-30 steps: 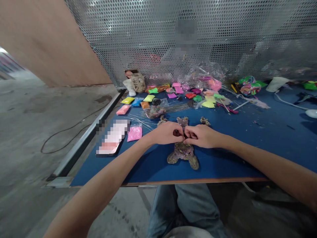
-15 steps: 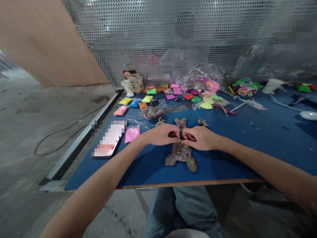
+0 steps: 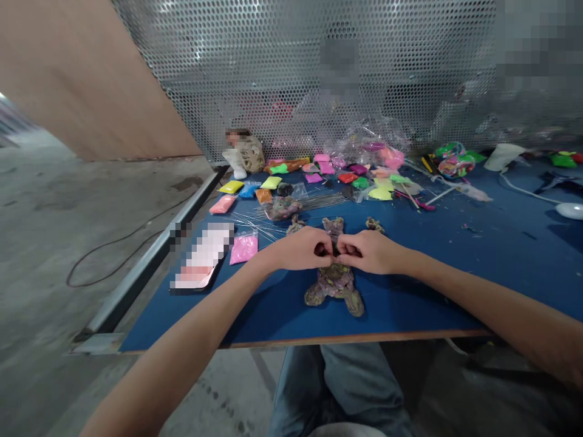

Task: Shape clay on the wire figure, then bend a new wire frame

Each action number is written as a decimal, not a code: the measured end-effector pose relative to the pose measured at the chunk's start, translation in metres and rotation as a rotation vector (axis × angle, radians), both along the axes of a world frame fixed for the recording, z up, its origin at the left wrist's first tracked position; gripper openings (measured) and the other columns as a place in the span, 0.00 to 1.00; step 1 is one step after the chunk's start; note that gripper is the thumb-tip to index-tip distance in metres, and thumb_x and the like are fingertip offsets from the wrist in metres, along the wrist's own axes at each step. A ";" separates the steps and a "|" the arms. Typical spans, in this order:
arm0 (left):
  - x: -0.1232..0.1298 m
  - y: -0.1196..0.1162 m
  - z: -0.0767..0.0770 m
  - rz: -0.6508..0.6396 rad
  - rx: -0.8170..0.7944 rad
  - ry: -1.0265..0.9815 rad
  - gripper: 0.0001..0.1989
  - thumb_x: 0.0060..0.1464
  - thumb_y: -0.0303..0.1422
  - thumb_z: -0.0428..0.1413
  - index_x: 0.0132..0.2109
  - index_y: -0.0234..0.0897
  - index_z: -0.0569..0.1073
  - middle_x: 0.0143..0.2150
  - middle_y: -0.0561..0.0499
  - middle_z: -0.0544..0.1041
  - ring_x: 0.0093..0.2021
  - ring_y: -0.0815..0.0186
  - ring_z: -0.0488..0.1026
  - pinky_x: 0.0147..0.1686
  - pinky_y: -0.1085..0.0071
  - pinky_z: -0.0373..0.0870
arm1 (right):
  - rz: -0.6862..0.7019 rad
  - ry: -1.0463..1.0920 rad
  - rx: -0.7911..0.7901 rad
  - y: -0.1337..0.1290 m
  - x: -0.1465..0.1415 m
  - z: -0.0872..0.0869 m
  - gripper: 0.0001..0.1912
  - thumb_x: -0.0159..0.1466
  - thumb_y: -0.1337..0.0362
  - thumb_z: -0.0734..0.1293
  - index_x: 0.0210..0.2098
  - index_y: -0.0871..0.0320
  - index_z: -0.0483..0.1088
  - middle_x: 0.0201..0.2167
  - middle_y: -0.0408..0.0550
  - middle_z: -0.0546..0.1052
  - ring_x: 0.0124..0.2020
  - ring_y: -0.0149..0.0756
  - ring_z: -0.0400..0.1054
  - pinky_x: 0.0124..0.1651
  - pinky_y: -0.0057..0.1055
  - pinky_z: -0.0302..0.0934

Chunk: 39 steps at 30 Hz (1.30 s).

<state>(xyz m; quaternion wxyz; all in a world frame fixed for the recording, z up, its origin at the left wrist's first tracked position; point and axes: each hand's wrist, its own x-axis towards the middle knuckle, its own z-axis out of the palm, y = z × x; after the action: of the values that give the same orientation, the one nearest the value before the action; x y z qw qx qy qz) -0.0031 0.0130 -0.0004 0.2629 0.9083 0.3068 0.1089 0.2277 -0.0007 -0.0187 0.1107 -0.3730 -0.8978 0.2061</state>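
A mottled brown-purple clay figure [image 3: 336,284] with ears and two stubby legs lies flat on the blue table [image 3: 268,315], its legs toward me. Over its neck and upper body, my left hand [image 3: 306,247] and my right hand [image 3: 370,251] meet with bent, pinched fingers. Both sets of fingertips press on the clay, almost touching each other, and cover that part of it. Small clay pieces lie beyond each hand, one [image 3: 296,224] on the left and one [image 3: 375,225] on the right. A larger clay lump [image 3: 282,208] rests farther back.
Thin metal wires [image 3: 323,200] lie behind the figure. Several coloured clay packets, such as a pink packet [image 3: 244,248], spread across the left and back. A blurred-out flat item [image 3: 204,255] lies at left, a white mouse [image 3: 571,210] at right. A perforated metal panel [image 3: 282,73] stands behind.
Both hands stay at the figure's neck, with fingertips shifted slightly and drawn a little closer together. The whole view has moved a touch; the figure lies in the same place.
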 end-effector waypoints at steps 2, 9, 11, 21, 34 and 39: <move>0.000 0.000 0.000 0.007 -0.006 -0.008 0.03 0.52 0.29 0.58 0.34 0.35 0.77 0.32 0.53 0.75 0.30 0.71 0.68 0.30 0.74 0.61 | 0.031 -0.011 0.016 0.000 0.001 0.000 0.09 0.67 0.57 0.66 0.35 0.54 0.66 0.23 0.39 0.70 0.25 0.30 0.61 0.30 0.28 0.45; 0.000 -0.002 0.007 0.048 -0.042 0.063 0.04 0.52 0.30 0.58 0.32 0.35 0.77 0.29 0.54 0.76 0.28 0.72 0.69 0.29 0.75 0.60 | -0.007 -0.016 -0.022 -0.002 0.000 0.001 0.09 0.67 0.56 0.66 0.35 0.54 0.66 0.24 0.37 0.70 0.24 0.29 0.61 0.30 0.28 0.45; 0.000 -0.002 0.010 0.063 -0.050 0.074 0.04 0.53 0.30 0.59 0.32 0.35 0.77 0.29 0.54 0.76 0.28 0.72 0.69 0.29 0.75 0.60 | -0.001 -0.026 -0.018 -0.002 0.000 0.001 0.09 0.67 0.56 0.66 0.35 0.54 0.66 0.24 0.38 0.71 0.24 0.29 0.61 0.30 0.28 0.45; -0.002 -0.004 0.014 0.157 -0.074 0.151 0.08 0.52 0.36 0.62 0.38 0.36 0.76 0.33 0.52 0.77 0.33 0.68 0.72 0.30 0.73 0.61 | -0.049 -0.015 -0.090 0.000 0.000 0.001 0.13 0.66 0.52 0.67 0.34 0.55 0.67 0.24 0.39 0.74 0.25 0.29 0.65 0.30 0.27 0.47; -0.022 0.001 0.021 0.118 -0.214 0.368 0.25 0.51 0.57 0.59 0.35 0.38 0.75 0.32 0.52 0.77 0.29 0.68 0.70 0.27 0.71 0.57 | 0.401 -0.141 0.166 0.007 0.033 0.026 0.28 0.71 0.49 0.61 0.68 0.51 0.64 0.27 0.44 0.78 0.27 0.32 0.67 0.32 0.28 0.49; -0.013 -0.006 0.024 0.181 -0.278 0.333 0.18 0.51 0.50 0.60 0.38 0.39 0.78 0.36 0.53 0.80 0.32 0.67 0.73 0.28 0.72 0.60 | 0.389 -0.336 0.341 -0.003 0.026 0.018 0.37 0.71 0.43 0.58 0.71 0.59 0.56 0.14 0.41 0.70 0.15 0.30 0.53 0.27 0.31 0.37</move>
<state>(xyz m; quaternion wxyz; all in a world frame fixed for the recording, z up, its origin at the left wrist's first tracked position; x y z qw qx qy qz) -0.0160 0.0071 0.0235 0.3203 0.8376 0.4380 -0.0628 0.2539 -0.0035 -0.0011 -0.0196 -0.1992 -0.9798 0.0051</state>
